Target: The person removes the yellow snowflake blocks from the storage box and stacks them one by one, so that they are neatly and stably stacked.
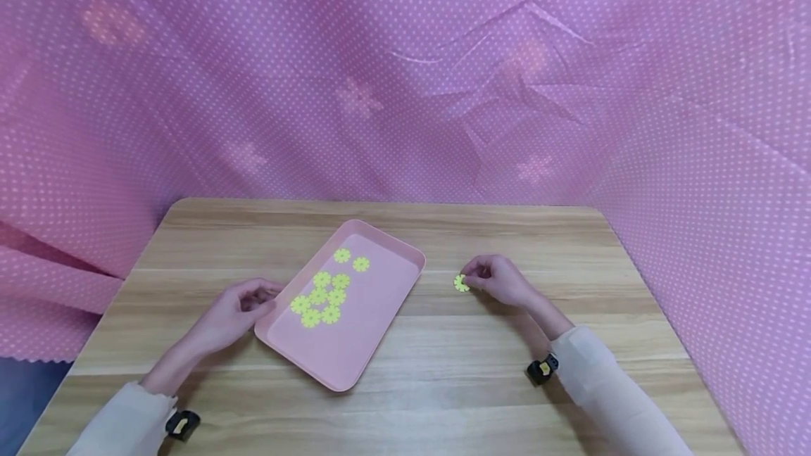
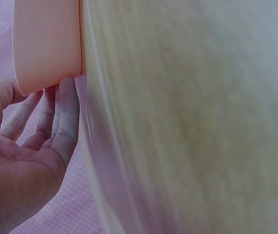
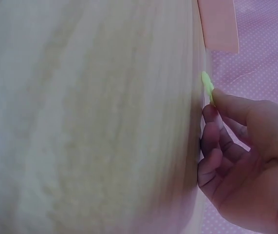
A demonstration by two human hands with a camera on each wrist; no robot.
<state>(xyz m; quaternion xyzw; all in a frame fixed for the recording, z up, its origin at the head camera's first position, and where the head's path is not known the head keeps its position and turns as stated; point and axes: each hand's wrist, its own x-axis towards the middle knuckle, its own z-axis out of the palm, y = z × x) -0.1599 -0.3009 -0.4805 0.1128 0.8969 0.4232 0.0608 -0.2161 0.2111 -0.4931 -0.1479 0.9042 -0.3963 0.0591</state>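
A pink rectangular tray (image 1: pixel 374 301) lies at a slant on the table, with several flat yellow flower-shaped pieces (image 1: pixel 318 295) inside, mostly grouped toward its left side. My left hand (image 1: pixel 237 308) holds the tray's left edge. In the left wrist view, its thumb goes behind the tray wall (image 2: pixel 48 44) while the fingertips (image 2: pixel 66 85) meet the outside. To the right of the tray, my right hand (image 1: pixel 500 280) pinches one yellow flower-shaped piece (image 1: pixel 460 283) between thumb and forefinger. That piece (image 3: pixel 207 85) is tilted up close over the table in the right wrist view, the other fingers curled beneath.
The wood-grain table (image 1: pixel 443 385) has rounded far corners. Pink dotted cloth (image 1: pixel 405 90) hangs behind it and along both sides. Dark devices (image 1: pixel 182 426) are strapped at both wrists, over pale sleeves (image 1: pixel 608 378).
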